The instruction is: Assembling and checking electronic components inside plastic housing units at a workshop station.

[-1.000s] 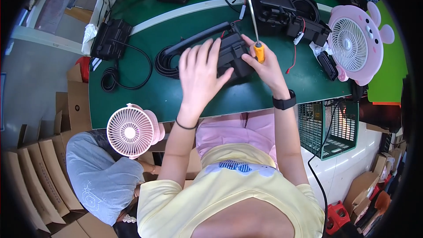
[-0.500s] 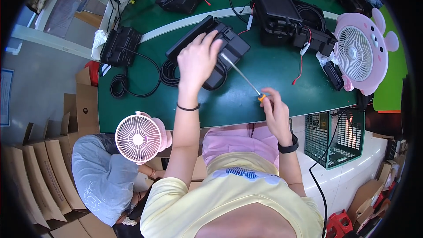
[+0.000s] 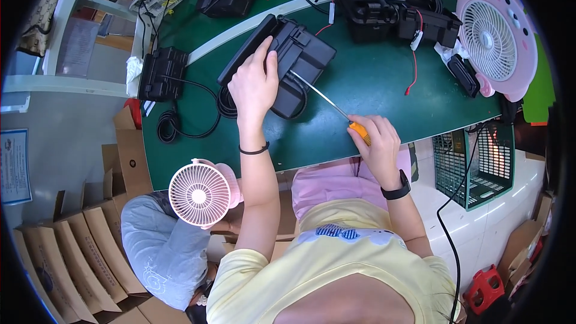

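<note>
A black plastic case (image 3: 315,51) lies tilted on the green table, with a flat black panel (image 3: 247,54) along its left side. My left hand (image 3: 253,89) steadies it, fingers laid along the panel and thumb close beside them; the fingertips' grip is partly hidden. My right hand (image 3: 379,144) is closed around the orange handle of a screwdriver (image 3: 359,130). Its long metal shaft slants up and left, the tip meeting the case's near side. What the tip touches is too small to make out. A coiled black cable (image 3: 225,103) sits beside my left hand.
More black cases (image 3: 366,0) with cables stand farther back, another case (image 3: 163,73) at left. A pink fan (image 3: 489,39) is at right, a smaller fan (image 3: 199,195) near the front edge. A seated person (image 3: 165,246), cartons (image 3: 90,258) and a green crate (image 3: 474,168) surround the table.
The view has shifted slightly. My left hand has lowered its raised fingers onto the panel. My right hand has gone from a fingertip hold to a fuller grip on the screwdriver handle.
</note>
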